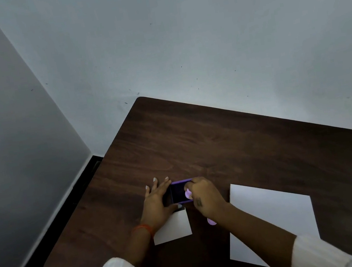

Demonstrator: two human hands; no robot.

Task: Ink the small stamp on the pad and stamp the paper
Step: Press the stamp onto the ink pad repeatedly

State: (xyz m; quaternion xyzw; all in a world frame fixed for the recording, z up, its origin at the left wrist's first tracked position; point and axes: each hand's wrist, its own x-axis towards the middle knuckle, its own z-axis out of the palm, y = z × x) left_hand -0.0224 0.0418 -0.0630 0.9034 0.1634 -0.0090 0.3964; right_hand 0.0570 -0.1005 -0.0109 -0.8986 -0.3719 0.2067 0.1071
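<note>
Right grip [202, 195] presses lilac stamp [188, 194] (small) onto purple-rimmed pad [180, 191].

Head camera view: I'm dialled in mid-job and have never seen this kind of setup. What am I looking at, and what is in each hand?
There is no machine here. One wide-angle camera sits on a person's head and looks forward and down, so the two arms coming in from the bottom edge are that person's own.

The surface is a dark wooden table pushed into a corner of pale walls. On it lie a large white sheet of paper to the right and a smaller white sheet near the left wrist.

The left hand lies flat, steadying a purple-rimmed ink pad. The right hand has its grip closed on a small lilac stamp over the pad's dark surface. Whether the stamp touches the ink cannot be seen.
</note>
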